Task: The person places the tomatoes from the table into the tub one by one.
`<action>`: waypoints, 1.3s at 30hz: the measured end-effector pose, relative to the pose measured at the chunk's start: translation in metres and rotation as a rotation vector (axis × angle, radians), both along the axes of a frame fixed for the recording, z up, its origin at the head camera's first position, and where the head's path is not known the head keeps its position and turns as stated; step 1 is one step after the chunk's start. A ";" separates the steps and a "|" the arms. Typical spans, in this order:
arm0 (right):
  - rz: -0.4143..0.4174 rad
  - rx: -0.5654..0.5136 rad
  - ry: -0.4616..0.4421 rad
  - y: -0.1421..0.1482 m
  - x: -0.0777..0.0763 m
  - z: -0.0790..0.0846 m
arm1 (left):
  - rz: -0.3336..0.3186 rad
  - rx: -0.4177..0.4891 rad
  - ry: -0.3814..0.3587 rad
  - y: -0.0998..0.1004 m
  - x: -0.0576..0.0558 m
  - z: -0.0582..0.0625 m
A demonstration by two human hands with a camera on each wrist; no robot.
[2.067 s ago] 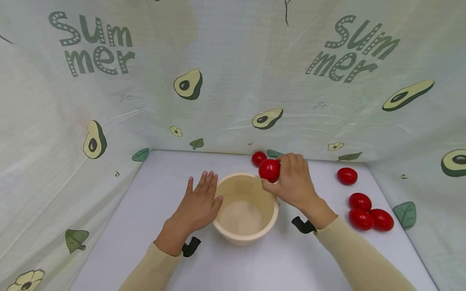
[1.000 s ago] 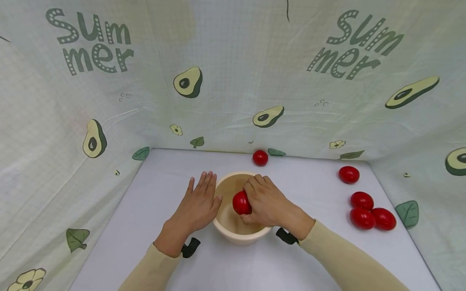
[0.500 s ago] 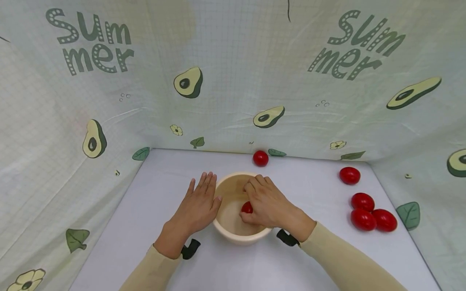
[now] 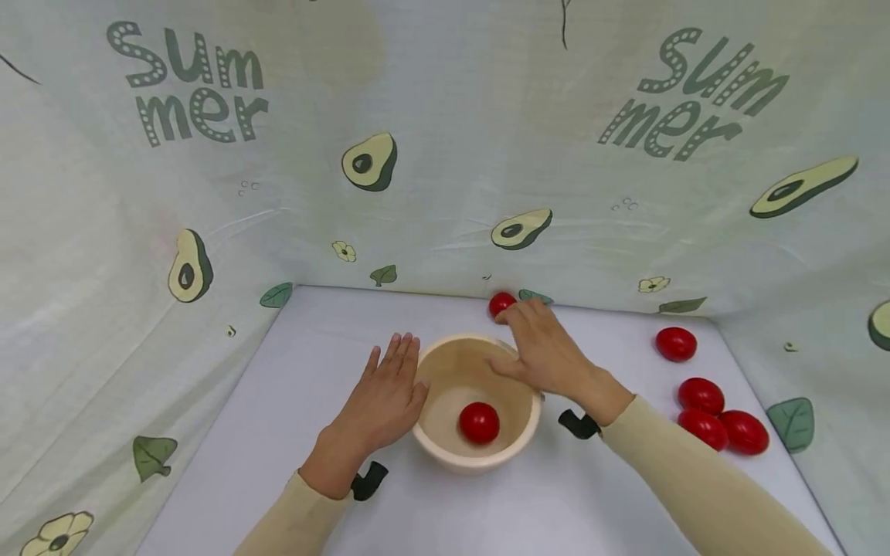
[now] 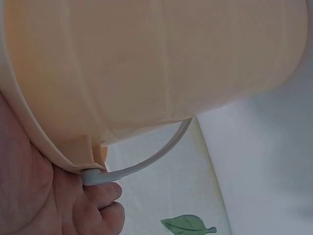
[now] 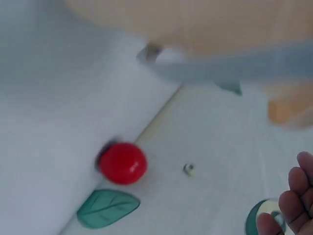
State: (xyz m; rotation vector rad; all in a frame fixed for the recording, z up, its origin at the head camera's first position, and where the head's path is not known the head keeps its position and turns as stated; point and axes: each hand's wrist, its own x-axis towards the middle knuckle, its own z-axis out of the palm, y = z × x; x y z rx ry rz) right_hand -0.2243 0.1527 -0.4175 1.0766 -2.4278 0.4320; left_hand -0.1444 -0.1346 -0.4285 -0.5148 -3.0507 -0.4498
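A glossy red tomato (image 4: 479, 423) lies at the bottom of a cream plastic bucket (image 4: 467, 463). My left hand (image 4: 385, 398) rests flat against the bucket's left rim, fingers straight; in the left wrist view the palm meets the rim near the pale grey handle (image 5: 142, 169). Over the right rim hovers my right hand (image 4: 549, 351), thumb and fingers spread apart, holding nothing. Its fingertips overlap another red tomato (image 4: 501, 303) by the back edge. The right wrist view shows that back tomato (image 6: 123, 163) on the table and my right fingers (image 6: 292, 205) at the lower right.
On the right side of the white table (image 4: 334, 324) lie several more red tomatoes: a single one (image 4: 676, 344) farther back and a cluster with this one (image 4: 745, 432) nearer. A cloth (image 4: 431, 93) printed with avocados rises behind and on both sides.
My right hand has carried a tomato down into the bucket, let it go there, and risen back up and to the right, fingers opened. The left hand has stayed at the rim.
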 end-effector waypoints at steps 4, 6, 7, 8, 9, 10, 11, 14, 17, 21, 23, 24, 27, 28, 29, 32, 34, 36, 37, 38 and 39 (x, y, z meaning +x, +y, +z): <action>-0.108 0.058 0.012 0.026 -0.041 -0.006 | 0.002 0.003 -0.004 0.001 0.000 -0.001; -0.149 0.112 0.026 0.035 -0.059 -0.013 | -0.001 0.001 -0.005 0.002 0.000 -0.001; -0.164 0.139 0.029 0.039 -0.067 -0.017 | -0.002 -0.002 -0.006 0.002 0.000 0.000; -0.176 0.165 0.032 0.041 -0.074 -0.022 | -0.002 -0.004 -0.008 0.002 0.000 0.000; -0.187 0.192 0.033 0.042 -0.081 -0.027 | -0.002 -0.005 -0.008 0.002 0.000 0.000; -0.199 0.214 0.028 0.043 -0.087 -0.032 | -0.001 -0.006 -0.007 0.002 0.001 0.000; -0.212 0.233 0.019 0.043 -0.093 -0.038 | -0.001 -0.008 -0.006 0.002 0.001 0.000; -0.256 0.271 -0.026 0.041 -0.107 -0.056 | -0.003 -0.010 -0.003 0.001 0.003 0.000; -0.294 0.298 -0.066 0.036 -0.118 -0.073 | -0.006 -0.016 0.001 0.001 0.005 0.001; -0.321 0.327 -0.076 0.029 -0.127 -0.090 | -0.008 -0.017 0.003 0.000 0.007 0.001; -0.335 0.335 -0.076 0.025 -0.130 -0.095 | -0.009 -0.012 -0.005 0.000 0.007 0.001; -0.340 0.336 -0.078 0.023 -0.132 -0.097 | -0.008 -0.006 -0.005 0.000 0.007 0.001; -0.358 0.339 -0.109 0.017 -0.135 -0.099 | -0.005 -0.003 -0.012 -0.001 0.007 0.001; -0.364 0.335 -0.124 0.015 -0.136 -0.100 | -0.005 0.000 -0.010 -0.001 0.007 0.001; -0.370 0.334 -0.141 0.013 -0.137 -0.101 | -0.004 0.002 -0.006 -0.001 0.007 0.001; -0.386 0.329 -0.173 0.010 -0.139 -0.101 | -0.003 0.002 0.004 -0.001 0.005 0.003; -0.395 0.331 -0.173 0.011 -0.137 -0.098 | -0.006 0.000 0.005 -0.001 0.005 0.004; -0.400 0.336 -0.164 0.017 -0.132 -0.091 | -0.010 -0.006 0.001 -0.001 0.004 0.005; -0.401 0.341 -0.151 0.020 -0.130 -0.087 | -0.011 -0.007 -0.002 -0.001 0.004 0.005; -0.401 0.345 -0.134 0.023 -0.127 -0.082 | -0.010 -0.009 -0.005 -0.001 0.004 0.005; -0.400 0.349 -0.113 0.025 -0.125 -0.078 | -0.009 -0.008 -0.006 -0.002 0.004 0.005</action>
